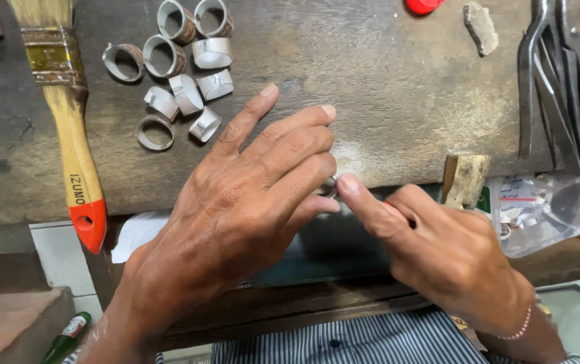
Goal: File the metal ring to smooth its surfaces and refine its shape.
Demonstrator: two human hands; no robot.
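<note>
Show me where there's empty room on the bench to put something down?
The widest bare patch of the wooden bench runs between the metal ring bands and the pliers, above the left hand and right hand. It is crowded from the paintbrush to the bands, and at the right by the plastic bag.

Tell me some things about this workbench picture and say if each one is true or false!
1. A cluster of grey metal ring bands lies on the worn wooden bench top. True.
2. The wooden-handled paintbrush with a red tip is in the right hand. False: it lies on the bench, left of both hands, untouched.
3. The left hand and the right hand meet at a small metal ring. True.
4. The dark metal pliers lie among the ring bands. False: they lie at the far right of the bench.
5. A pink bead bracelet circles the right wrist. True.
</note>
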